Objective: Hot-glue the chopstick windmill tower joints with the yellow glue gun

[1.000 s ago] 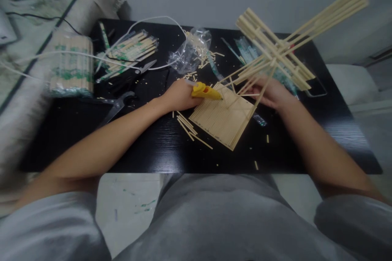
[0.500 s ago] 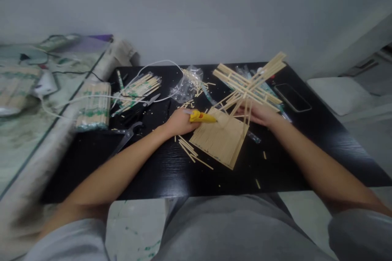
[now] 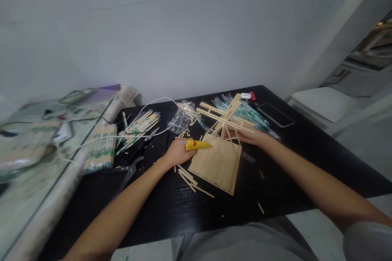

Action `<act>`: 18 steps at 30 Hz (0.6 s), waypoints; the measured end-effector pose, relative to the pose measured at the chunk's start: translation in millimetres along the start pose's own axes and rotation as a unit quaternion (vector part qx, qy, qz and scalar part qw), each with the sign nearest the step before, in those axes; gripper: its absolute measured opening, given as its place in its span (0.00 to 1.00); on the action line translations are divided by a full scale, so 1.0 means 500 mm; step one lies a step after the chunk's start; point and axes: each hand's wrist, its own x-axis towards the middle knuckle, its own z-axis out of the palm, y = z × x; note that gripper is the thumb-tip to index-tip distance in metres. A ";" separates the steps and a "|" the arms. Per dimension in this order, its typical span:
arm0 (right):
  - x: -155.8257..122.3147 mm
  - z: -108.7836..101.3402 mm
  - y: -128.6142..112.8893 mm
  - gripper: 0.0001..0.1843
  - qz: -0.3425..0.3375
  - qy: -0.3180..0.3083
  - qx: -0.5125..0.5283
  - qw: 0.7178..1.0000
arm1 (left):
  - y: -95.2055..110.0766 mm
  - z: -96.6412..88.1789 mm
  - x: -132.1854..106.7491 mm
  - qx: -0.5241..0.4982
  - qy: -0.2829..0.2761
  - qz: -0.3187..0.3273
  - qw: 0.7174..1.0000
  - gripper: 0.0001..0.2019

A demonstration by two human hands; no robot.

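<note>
Two bare hands are seen over a black wooden table (image 3: 294, 171). The left hand (image 3: 175, 153) is closed around a small yellow glue gun (image 3: 197, 144), whose nozzle is laid at the far left corner of a flat square panel of pale wooden sticks (image 3: 216, 165) lying on the table. The right hand (image 3: 248, 136) is set against the foot of a crossed frame of long pale sticks (image 3: 225, 116) standing at the panel's far edge. Whether its fingers are clasped cannot be told.

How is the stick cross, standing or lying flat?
Standing. The stick cross rises on slanted legs above the flat stick panel; the right hand holds its base, the left hand a glue gun.
</note>
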 end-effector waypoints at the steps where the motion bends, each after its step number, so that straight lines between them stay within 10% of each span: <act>1: 0.000 -0.001 0.002 0.18 -0.002 -0.003 0.001 1.000 | -0.001 0.000 0.000 0.000 0.002 0.000 1.000 0.11; 18: 0.008 0.019 -0.004 0.32 -0.022 -0.007 0.038 0.999 | 0.000 -0.004 0.001 -0.013 0.015 0.002 1.000 0.11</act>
